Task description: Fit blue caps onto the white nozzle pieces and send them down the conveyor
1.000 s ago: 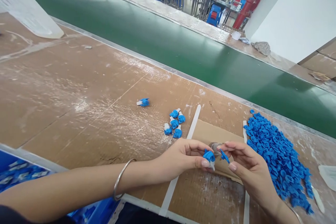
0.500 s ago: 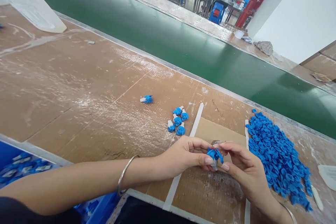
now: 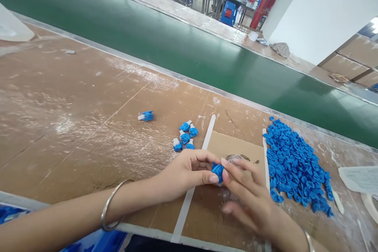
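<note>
Left grip: left hand [image 3: 186,173], thumb and fingers pressed together, pinching a blue plastic part [image 3: 217,172]; metal bangle [image 3: 110,204] around the wrist.

Right grip: right hand [image 3: 251,193], fingers curled and touching the part's right side; how firmly they press, impossible to tell.

Held part: between both hands, above the left side of a cardboard sheet [image 3: 236,145], partly hidden by fingers.

Under the hands: small round object [image 3: 236,158], on the cardboard sheet, material unclear.

Container: blue plastic crate [image 3: 115,240], just beyond the near edge of the table [image 3: 73,126], below the left forearm; blue-and-white pieces [image 3: 8,213] inside, at the far left of view, partly cut off by the frame.

Loose heap: many blue plastic pieces [image 3: 295,161], directly on the table, just right of the cardboard sheet.

Small group: five blue-and-white pieces [image 3: 185,136], close together on the table, just left of a white tape strip [image 3: 208,138]; one more blue-and-white piece [image 3: 146,116] apart, farther left.

Table: brown surface, dusted white, with a metal edge.

Beyond: green conveyor belt [image 3: 177,51] along the table's far side; white sheet of paper [image 3: 358,179] on the table at right.
</note>
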`<state>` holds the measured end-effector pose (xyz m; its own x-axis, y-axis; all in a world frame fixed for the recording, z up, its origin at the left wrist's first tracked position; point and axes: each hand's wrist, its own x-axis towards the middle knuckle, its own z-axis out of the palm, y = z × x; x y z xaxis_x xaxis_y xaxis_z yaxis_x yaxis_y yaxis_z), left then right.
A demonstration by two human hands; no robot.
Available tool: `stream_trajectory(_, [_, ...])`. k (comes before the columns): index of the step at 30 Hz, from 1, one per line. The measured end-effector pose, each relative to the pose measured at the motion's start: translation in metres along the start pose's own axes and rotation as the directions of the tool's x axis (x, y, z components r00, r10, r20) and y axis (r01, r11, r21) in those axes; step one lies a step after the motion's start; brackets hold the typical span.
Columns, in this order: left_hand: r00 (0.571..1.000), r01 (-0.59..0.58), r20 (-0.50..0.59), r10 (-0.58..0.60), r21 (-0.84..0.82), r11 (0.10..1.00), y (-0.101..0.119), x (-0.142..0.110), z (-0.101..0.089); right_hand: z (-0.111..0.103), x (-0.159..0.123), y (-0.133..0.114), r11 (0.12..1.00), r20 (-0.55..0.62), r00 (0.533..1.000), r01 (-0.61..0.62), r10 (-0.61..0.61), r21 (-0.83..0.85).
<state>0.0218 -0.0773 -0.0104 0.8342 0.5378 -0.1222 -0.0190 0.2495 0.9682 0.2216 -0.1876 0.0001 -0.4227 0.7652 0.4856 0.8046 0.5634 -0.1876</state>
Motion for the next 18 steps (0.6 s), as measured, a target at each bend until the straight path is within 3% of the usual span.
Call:
stream_trajectory(1, [0.995, -0.076, -0.049, 0.088, 0.203, 0.976, 0.004, 0.001, -0.005, -0.007, -0.002, 0.012, 0.999, 0.008, 1.0, -0.03, 0.031, -0.019])
stream_trajectory(2, [0.972, -0.135, -0.114, 0.204, 0.438, 0.889, 0.009, 0.002, -0.012, -0.015, -0.005, 0.025, 0.995, 0.012, 0.997, -0.081, 0.082, -0.051])
stream_trajectory(3, [0.928, -0.136, -0.176, 0.329, 0.662, 0.737, 0.014, 0.005, -0.02, -0.023, -0.01, 0.04, 0.982, 0.005, 0.987, -0.16, 0.161, -0.097])
stream_trajectory(5, [0.819, 0.045, -0.249, 0.517, 0.926, 0.376, 0.021, 0.011, -0.042, -0.039, -0.025, 0.069, 0.934, 0.052, 0.948, -0.297, 0.313, -0.198])
stream_trajectory(6, [0.793, 0.167, -0.271, 0.546, 0.958, 0.234, 0.024, 0.014, -0.054, -0.045, -0.033, 0.082, 0.918, 0.098, 0.932, -0.32, 0.35, -0.234])
stream_trajectory(8, [0.792, 0.339, -0.31, 0.526, 0.94, 0.043, 0.026, 0.019, -0.077, -0.052, -0.047, 0.103, 0.908, 0.158, 0.913, -0.328, 0.376, -0.262])
stream_trajectory(10, [0.801, 0.431, -0.35, 0.486, 0.9, -0.062, 0.023, 0.021, -0.096, -0.052, -0.055, 0.119, 0.9, 0.153, 0.909, -0.337, 0.387, -0.277])
stream_trajectory(13, [0.785, 0.532, -0.422, 0.453, 0.835, -0.144, 0.016, 0.02, -0.111, -0.043, -0.053, 0.14, 0.878, 0.088, 0.914, -0.35, 0.397, -0.327])
stream_trajectory(16, [0.752, 0.584, -0.445, 0.486, 0.792, -0.178, 0.012, 0.021, -0.112, -0.031, -0.043, 0.161, 0.868, 0.13, 0.914, -0.31, 0.384, -0.387])
stream_trajectory(18, [0.754, 0.555, -0.419, 0.505, 0.819, -0.148, 0.012, 0.024, -0.108, -0.024, -0.036, 0.172, 0.867, 0.176, 0.906, -0.288, 0.384, -0.407])
